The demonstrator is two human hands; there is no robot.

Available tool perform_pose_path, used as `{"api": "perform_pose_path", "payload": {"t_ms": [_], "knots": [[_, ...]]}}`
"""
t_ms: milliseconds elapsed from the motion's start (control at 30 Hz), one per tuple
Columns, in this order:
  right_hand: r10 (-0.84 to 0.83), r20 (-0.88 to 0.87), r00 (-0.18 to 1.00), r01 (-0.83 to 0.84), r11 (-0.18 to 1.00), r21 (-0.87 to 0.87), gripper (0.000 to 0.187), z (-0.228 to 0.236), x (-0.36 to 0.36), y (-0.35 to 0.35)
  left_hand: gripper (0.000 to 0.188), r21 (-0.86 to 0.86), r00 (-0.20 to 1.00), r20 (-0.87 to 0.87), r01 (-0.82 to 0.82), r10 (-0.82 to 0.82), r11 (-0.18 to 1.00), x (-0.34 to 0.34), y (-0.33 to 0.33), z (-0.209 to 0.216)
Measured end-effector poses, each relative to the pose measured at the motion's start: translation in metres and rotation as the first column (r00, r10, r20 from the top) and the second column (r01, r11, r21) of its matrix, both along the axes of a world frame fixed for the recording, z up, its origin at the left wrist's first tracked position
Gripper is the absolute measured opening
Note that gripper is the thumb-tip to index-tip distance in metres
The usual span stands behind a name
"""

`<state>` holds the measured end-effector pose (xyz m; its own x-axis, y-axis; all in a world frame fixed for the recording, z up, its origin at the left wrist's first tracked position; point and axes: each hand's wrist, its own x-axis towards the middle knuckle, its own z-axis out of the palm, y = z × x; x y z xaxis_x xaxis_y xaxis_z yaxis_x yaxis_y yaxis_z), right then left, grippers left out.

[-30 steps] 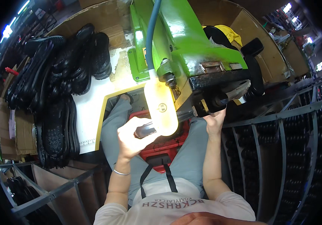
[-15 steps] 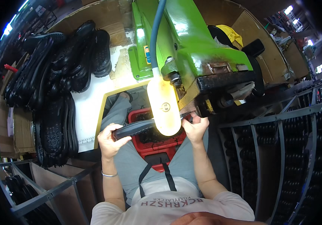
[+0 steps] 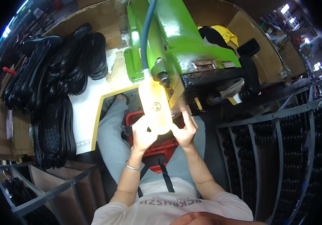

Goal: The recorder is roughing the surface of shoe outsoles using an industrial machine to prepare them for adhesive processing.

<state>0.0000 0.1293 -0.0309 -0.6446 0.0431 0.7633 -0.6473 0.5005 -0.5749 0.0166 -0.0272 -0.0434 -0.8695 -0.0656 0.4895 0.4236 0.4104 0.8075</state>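
The left hand (image 3: 144, 135) and right hand (image 3: 185, 131) flank the glowing lamp (image 3: 155, 107), fingers bent — clamped or not, I cannot tell, since the lamp and its glare cover the gap where any workpiece would be. Just beyond the grip, the green machine's (image 3: 206, 56) underside is dark. The step seems to be positioning by hand; next calls for steady alignment. Left of the grip lie black soles (image 3: 54, 131).

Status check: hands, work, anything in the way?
Left hand and right hand close together, either side of glowing lamp's lower end. Anything held between them hidden; grip unclear. Lamp blocks view. Black soles piled at left.
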Motion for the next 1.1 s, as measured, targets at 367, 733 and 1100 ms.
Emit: {"api": "perform_pose_path", "payload": {"t_ms": [367,733,1100], "knots": [[0.879,0.264,0.396,0.243,0.177,-0.954,0.061,-0.135,0.033,0.02,0.036,0.601,0.99,0.138,-0.082,-0.002,0.795,0.011,0.055,-0.071],[0.261,0.482,0.837,0.204,0.668,-0.716,0.063,-0.074,0.008,0.094,0.04,0.219,0.996,0.056,-0.078,0.068,0.973,0.007,0.034,-0.044],[0.224,0.348,0.91,-0.032,0.876,-0.481,0.062,-0.014,-0.003,0.092,0.029,0.436,0.996,0.09,-0.042,0.003,0.899,0.015,-0.039,0.029]]}}
